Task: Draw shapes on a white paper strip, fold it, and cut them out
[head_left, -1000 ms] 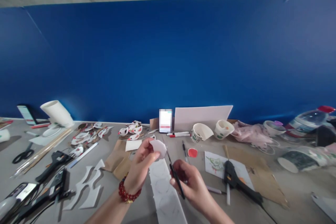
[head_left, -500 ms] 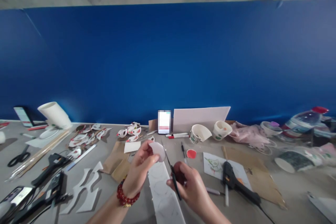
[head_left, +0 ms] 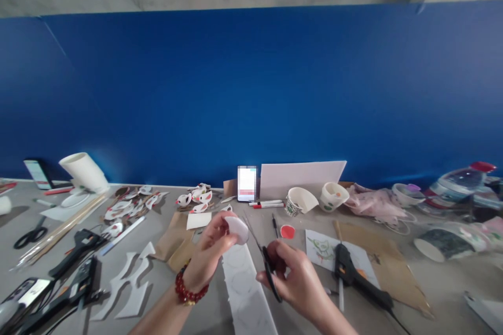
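Note:
Between the thumb and fingers of my left hand [head_left: 214, 251] is a small rounded white paper piece [head_left: 238, 230]. My right hand [head_left: 293, 275] grips black-handled scissors [head_left: 268, 267], whose blades point up and left beside the paper's right edge. The blades look slightly parted and apart from the paper. Below both hands lies a white paper strip [head_left: 247, 293] with faint round outlines drawn on it. A red bead bracelet [head_left: 190, 285] circles my left wrist.
Several white paper birds [head_left: 198, 198] lie behind my left hand. White offcuts [head_left: 131, 288] and glue guns [head_left: 78, 251] are at left. Another glue gun [head_left: 359, 277] rests on a drawing [head_left: 318, 246] at right. Cut paper cups [head_left: 301, 201] and a phone [head_left: 247, 184] stand at the back.
My right hand has moved slightly right and down with the scissors, drawing the blades away from the paper piece. The paper piece has turned a little in my left fingers.

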Demonstrator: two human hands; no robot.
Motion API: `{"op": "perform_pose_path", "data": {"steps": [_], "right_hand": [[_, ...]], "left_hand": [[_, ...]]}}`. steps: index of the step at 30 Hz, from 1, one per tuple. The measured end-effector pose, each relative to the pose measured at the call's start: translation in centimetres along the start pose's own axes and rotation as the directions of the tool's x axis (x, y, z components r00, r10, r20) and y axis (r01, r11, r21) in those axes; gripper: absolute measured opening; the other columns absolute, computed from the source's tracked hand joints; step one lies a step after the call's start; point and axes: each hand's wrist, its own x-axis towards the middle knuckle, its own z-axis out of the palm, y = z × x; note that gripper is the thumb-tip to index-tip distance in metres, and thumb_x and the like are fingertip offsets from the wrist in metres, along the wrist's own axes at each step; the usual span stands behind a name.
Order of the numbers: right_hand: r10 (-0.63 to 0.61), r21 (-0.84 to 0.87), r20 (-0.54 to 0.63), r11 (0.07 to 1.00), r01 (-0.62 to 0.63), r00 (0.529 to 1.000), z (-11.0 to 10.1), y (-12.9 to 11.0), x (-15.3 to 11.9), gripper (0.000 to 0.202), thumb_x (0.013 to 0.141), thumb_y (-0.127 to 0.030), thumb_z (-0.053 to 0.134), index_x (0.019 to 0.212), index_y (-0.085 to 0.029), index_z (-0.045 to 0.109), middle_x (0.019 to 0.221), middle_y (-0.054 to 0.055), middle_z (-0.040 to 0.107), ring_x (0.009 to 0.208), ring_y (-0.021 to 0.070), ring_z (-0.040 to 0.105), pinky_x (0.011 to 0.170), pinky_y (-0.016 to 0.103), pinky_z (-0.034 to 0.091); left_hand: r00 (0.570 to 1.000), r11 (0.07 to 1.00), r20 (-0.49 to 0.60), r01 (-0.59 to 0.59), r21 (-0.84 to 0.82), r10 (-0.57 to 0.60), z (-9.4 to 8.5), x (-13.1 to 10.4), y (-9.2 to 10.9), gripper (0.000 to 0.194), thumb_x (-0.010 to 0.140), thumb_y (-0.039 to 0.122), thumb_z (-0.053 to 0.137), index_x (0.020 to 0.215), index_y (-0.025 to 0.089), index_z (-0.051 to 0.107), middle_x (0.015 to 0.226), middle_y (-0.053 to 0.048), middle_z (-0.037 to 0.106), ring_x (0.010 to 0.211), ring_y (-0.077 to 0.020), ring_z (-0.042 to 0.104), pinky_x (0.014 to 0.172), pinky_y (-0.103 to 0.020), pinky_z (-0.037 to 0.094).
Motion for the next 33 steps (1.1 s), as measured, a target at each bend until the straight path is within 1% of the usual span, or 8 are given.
{"op": "perform_pose_path", "data": {"steps": [6, 11, 14, 18, 22, 28, 31, 33], "right_hand": [[-0.031, -0.092, -0.008, 0.995, 0.030, 0.999, -0.2, -0.5, -0.1, 0.044, 0.071, -0.053, 0.069, 0.063, -0.022, 0.038, 0.056, -0.005, 0.044, 0.049, 0.0102, 0.039, 0.049, 0.020, 0.029], [-0.009, -0.119, -0.008, 0.993, 0.008, 1.000, -0.1, -0.5, -0.1, 0.044, 0.067, -0.048, 0.072, 0.062, -0.022, 0.037, 0.054, -0.005, 0.043, 0.050, 0.0103, 0.038, 0.049, 0.020, 0.028], [0.000, -0.105, 0.010, 0.994, 0.001, 1.000, -0.1, -0.3, -0.1, 0.045, 0.068, -0.051, 0.071, 0.062, -0.022, 0.037, 0.054, -0.006, 0.043, 0.050, 0.0102, 0.037, 0.049, 0.021, 0.027], [0.000, -0.095, 0.018, 0.995, 0.002, 1.000, -0.2, -0.3, -0.1, 0.047, 0.070, -0.054, 0.069, 0.061, -0.022, 0.036, 0.053, -0.006, 0.042, 0.049, 0.0099, 0.035, 0.048, 0.020, 0.027], [-0.004, -0.122, -0.002, 0.992, 0.004, 1.000, -0.5, -0.7, -0.1, 0.047, 0.070, -0.052, 0.068, 0.060, -0.022, 0.034, 0.053, -0.006, 0.041, 0.049, 0.0099, 0.034, 0.048, 0.020, 0.026], [-0.015, -0.136, -0.028, 0.991, 0.011, 1.000, -0.7, -0.7, 0.1, 0.044, 0.076, -0.050, 0.064, 0.059, -0.022, 0.034, 0.054, -0.005, 0.043, 0.050, 0.0108, 0.037, 0.048, 0.021, 0.029], [-0.015, -0.180, -0.027, 0.984, 0.010, 1.000, -1.1, -0.7, 0.1, 0.040, 0.073, -0.047, 0.068, 0.062, -0.022, 0.040, 0.056, -0.004, 0.046, 0.050, 0.0112, 0.040, 0.049, 0.021, 0.031], [-0.036, -0.228, -0.013, 0.973, 0.032, 0.999, -1.6, -0.9, 0.0, 0.038, 0.070, -0.044, 0.072, 0.063, -0.022, 0.042, 0.057, -0.004, 0.047, 0.050, 0.0112, 0.041, 0.049, 0.021, 0.031]], "left_hand": [[0.998, 0.999, 0.048, -0.033, 0.012, 0.032, -0.3, 0.1, -0.1, 0.017, 0.083, 0.020, 0.062, 0.100, 0.021, 0.063, 0.087, -0.003, 0.057, 0.080, -0.0155, 0.049, 0.071, -0.025, 0.040], [0.994, 0.998, 0.093, -0.060, 0.003, 0.059, -0.4, 0.1, 0.2, 0.015, 0.083, 0.018, 0.061, 0.097, 0.022, 0.063, 0.088, -0.002, 0.055, 0.077, -0.0142, 0.047, 0.069, -0.023, 0.039], [0.991, 0.997, 0.115, -0.071, -0.004, 0.071, -0.3, 0.2, 0.3, 0.013, 0.083, 0.017, 0.060, 0.096, 0.021, 0.063, 0.091, -0.003, 0.055, 0.079, -0.0146, 0.048, 0.070, -0.024, 0.039], [0.987, 0.997, 0.145, -0.080, 0.017, 0.076, -0.3, 0.3, 0.3, 0.011, 0.084, 0.016, 0.059, 0.093, 0.020, 0.062, 0.091, -0.003, 0.055, 0.080, -0.0157, 0.048, 0.071, -0.025, 0.039], [0.987, 0.996, 0.146, -0.082, 0.044, 0.075, -0.3, 0.3, 0.4, 0.009, 0.083, 0.016, 0.059, 0.092, 0.020, 0.061, 0.090, -0.004, 0.054, 0.080, -0.0159, 0.047, 0.070, -0.025, 0.039], [0.995, 0.998, 0.100, -0.026, 0.056, 0.021, -0.2, 0.0, 0.6, 0.013, 0.081, 0.019, 0.060, 0.094, 0.020, 0.062, 0.088, -0.004, 0.055, 0.080, -0.0171, 0.049, 0.071, -0.026, 0.040], [0.997, 0.997, 0.083, -0.008, 0.076, 0.001, -0.2, 0.0, 0.6, 0.015, 0.080, 0.019, 0.060, 0.095, 0.020, 0.063, 0.087, -0.003, 0.055, 0.079, -0.0166, 0.048, 0.070, -0.025, 0.039], [0.997, 0.996, 0.078, -0.003, 0.089, -0.004, -0.1, -0.1, 0.8, 0.017, 0.079, 0.018, 0.060, 0.095, 0.020, 0.063, 0.088, -0.003, 0.055, 0.078, -0.0161, 0.048, 0.069, -0.025, 0.038]]}}
